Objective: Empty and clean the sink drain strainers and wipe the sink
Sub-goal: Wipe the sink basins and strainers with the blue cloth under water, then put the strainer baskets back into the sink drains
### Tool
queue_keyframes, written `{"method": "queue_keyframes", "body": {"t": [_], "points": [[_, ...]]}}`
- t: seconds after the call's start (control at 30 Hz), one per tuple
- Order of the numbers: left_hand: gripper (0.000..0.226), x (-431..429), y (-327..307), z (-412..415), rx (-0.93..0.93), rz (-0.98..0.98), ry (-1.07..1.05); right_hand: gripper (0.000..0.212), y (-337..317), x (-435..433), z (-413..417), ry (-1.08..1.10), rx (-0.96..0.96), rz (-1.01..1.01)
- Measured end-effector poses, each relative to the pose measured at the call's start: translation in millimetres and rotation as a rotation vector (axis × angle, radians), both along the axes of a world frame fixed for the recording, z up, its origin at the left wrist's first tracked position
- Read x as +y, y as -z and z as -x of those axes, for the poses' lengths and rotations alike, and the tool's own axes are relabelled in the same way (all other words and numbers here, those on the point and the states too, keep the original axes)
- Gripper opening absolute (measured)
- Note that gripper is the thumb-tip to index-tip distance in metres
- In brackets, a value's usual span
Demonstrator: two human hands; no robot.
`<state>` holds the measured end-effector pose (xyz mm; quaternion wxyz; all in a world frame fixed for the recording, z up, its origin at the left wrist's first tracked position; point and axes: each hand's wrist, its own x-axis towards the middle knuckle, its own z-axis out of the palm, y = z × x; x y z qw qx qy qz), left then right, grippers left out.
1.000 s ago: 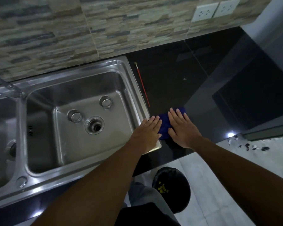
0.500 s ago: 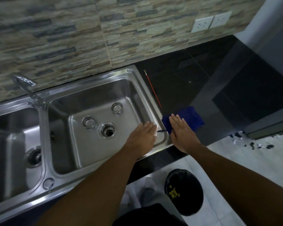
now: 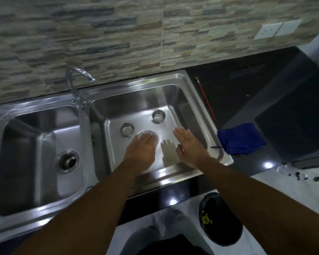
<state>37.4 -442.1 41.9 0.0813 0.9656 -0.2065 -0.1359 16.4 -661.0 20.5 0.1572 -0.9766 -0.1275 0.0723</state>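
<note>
Left hand (image 3: 141, 147) is down in the right basin (image 3: 173, 96), palm down, fingers over the round drain opening (image 3: 149, 133). Whether they grip anything there, this angle won't say. Right hand (image 3: 189, 146) is alongside, fingers straight and spread, holding nothing, hovering above the basin floor with its shadow just under it.

Biggest thing in view is the wall (image 3: 118, 34), rough stacked-stone tile in beige and grey, with two white wall plates (image 3: 267, 31) up at the right. Below it sits one double sink (image 3: 35, 223) in brushed stainless steel, with two rectangular basins, rounded at the corners. The left basin (image 3: 26, 162) has its own round drain fitting (image 3: 67, 161). A glossy black bench (image 3: 247, 85) runs off to the right.

On the floor stands one round black bin (image 3: 226, 236), yellow scraps inside. One curved chrome tap (image 3: 75, 80) rises at the divider between the basins. One blue cloth (image 3: 241, 138) lies crumpled on the bench, just beside the sink's right rim.

Count two strainers, small round steel cups, both loose on the right basin floor. The near strainer (image 3: 127, 129) sits just left of the left hand's fingers, and the far strainer (image 3: 158, 116) lies further back, apart from both hands. Last, one thin red-handled brush (image 3: 205, 98) lies on the bench along the sink's right edge.
</note>
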Motion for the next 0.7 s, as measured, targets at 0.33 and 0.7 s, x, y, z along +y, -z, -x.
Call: {"method": "queue_keyframes", "body": {"t": [0.33,0.7], "points": [[0.054,134.9,36.1,-57.7,0.034,-0.065,-0.35,0.053,42.6,85.7,-102.5,-0.05,0.181,0.032],[0.061,179.5,90.2,-70.1,-0.197,0.055,-0.35,0.068,124.9,77.8,-206.6,0.145,0.274,0.25]]}}
